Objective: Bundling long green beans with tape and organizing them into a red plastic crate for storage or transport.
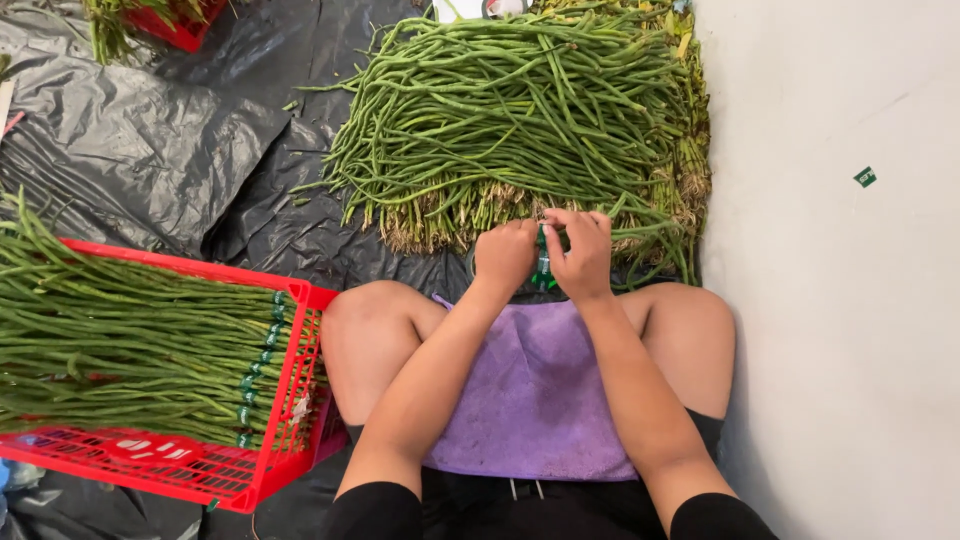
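Head view, looking down past my knees. My left hand (pixel 505 256) and right hand (pixel 583 252) meet at about 12 o'clock from my lap, knuckles up, touching each other. Between them sits a strip of green tape (pixel 542 262); the fingers of both hands are curled in and pinched on it, right thumb and forefinger at its top, left fingers closed against its side. The tape hangs just above the near edge of the loose heap of long beans (pixel 510 110), which spreads from 11 to 1 o'clock on the black plastic sheet (pixel 150 130), stem ends toward me, dry and pale. A few beans trail past my right hand toward 2 o'clock. Whether any bean is inside my grip, I cannot tell.

A purple cloth (pixel 535 390) covers my lap, both forearms lying over it.

At 9 o'clock, a red crate (pixel 290 420) holds bundled long beans (pixel 120 340) laid flat, their ends toward me ringed with green bands. The crate's corner is just beside my left knee.

At 3 o'clock, a pale wall (pixel 840 330) bearing one small green tag (pixel 865 177). At 10 o'clock, far off, a second red container (pixel 180 30) with greens in it.
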